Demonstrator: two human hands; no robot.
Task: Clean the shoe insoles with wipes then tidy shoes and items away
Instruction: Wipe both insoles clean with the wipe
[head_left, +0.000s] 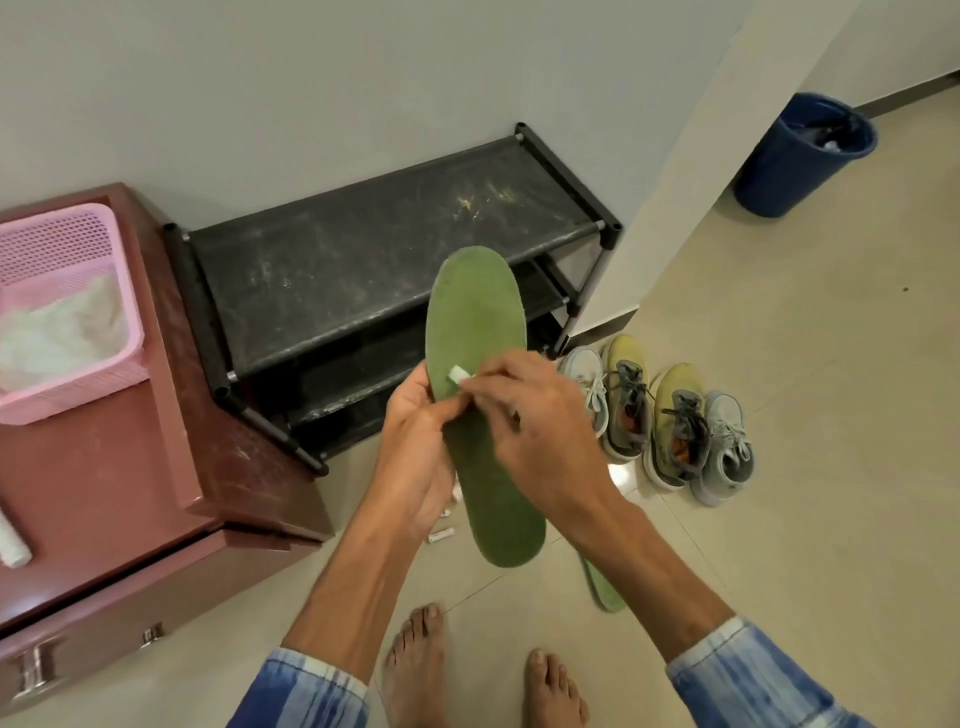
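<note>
My left hand (415, 447) grips a long green insole (475, 322) by its left edge and holds it upright above the floor. My right hand (535, 431) presses a small white wipe (458, 375) against the middle of the insole with its fingertips. A second green insole (602, 584) lies on the tiles below my right forearm, partly hidden. Two pairs of shoes stand side by side on the floor at the right: yellow-green ones (675, 421) and pale grey ones (727, 447).
A black, dusty shoe rack (363, 260) stands against the wall. Left of it is a maroon cabinet (130, 467) with a pink basket (62, 312) on top. A blue bin (800, 156) sits at the far right. Small white scraps (440, 534) lie on the tiles. My bare feet (415, 670) are below.
</note>
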